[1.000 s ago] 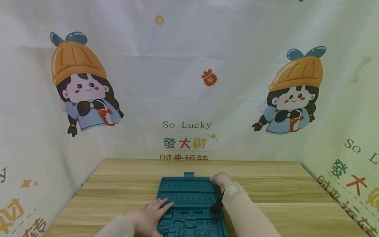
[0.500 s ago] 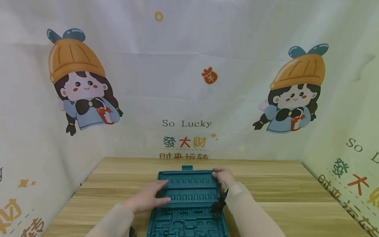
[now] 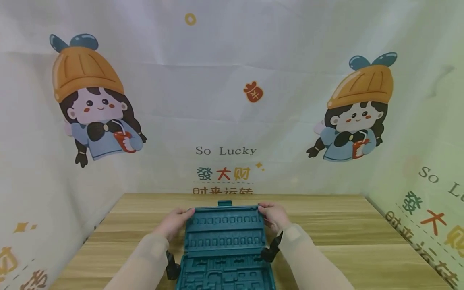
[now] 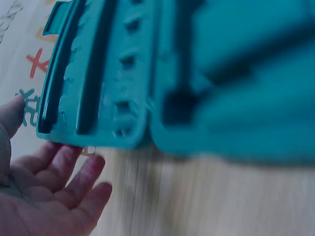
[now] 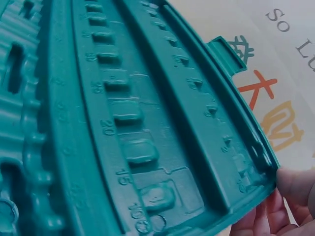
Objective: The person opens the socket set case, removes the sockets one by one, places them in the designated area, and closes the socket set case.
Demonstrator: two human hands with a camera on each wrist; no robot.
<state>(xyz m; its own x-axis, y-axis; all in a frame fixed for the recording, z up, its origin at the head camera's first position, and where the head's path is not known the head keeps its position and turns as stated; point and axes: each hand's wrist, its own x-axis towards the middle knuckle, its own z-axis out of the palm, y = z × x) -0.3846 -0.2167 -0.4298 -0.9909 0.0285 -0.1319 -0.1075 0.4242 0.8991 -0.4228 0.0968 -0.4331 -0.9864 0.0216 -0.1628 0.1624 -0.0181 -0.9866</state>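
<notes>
A teal moulded plastic tool case (image 3: pixel 226 278) lies unfolded, its lid (image 3: pixel 224 231) raised at a tilt on the far side. Rows of small recesses with size numbers run along the lid (image 5: pixel 174 113). My right hand (image 3: pixel 275 215) grips the lid's far right corner, thumb on the rim and fingers behind; the right wrist view shows this hand (image 5: pixel 290 206) at the corner. My left hand (image 3: pixel 175 221) is at the far left corner. In the left wrist view that hand (image 4: pixel 54 187) has spread fingers, tips at the lid's edge, thumb apart from it.
The case stands on a wood-grain table (image 3: pixel 344 233). A printed cloth backdrop (image 3: pixel 224 100) with cartoon figures rises behind and at both sides. A latch tab (image 3: pixel 224 203) sticks out from the lid's far edge. Black wrist straps (image 3: pixel 173 266) hang near the case.
My left hand has moved from the case's left side up to the lid's far left corner. The lid has tilted up, and my right hand has stayed at its right corner.
</notes>
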